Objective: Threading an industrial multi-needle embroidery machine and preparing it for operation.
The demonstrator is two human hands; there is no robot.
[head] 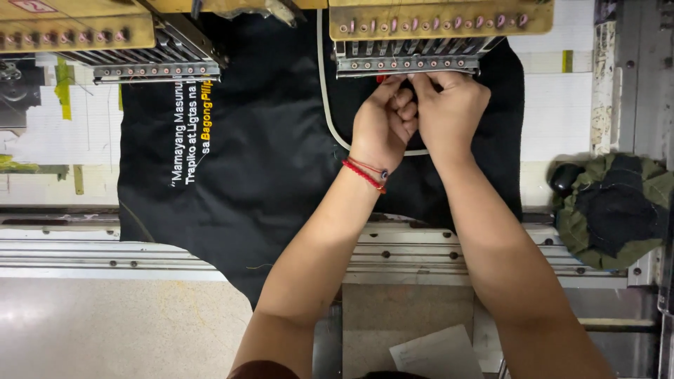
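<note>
Fingers (401,105) of both hands were bunched together, pinching at something small and red just under the right embroidery head (407,64); I could not tell what it was. My left hand (382,126) was curled with knuckles folded, and my right hand (449,105) pressed against it, thumb and fingertips clenched at the needle row. Black cloth (267,175) lay flat on the bed beneath both heads, its long axis running left to right. 1 design looked done: white and yellow lettering (191,133) sat finished under the left head (156,70), its lines running away from me. Under the right head I saw no stitching inside the hoop (327,105), so I judged that part was left. Green fabric (611,210) sat well apart at the right.
</note>
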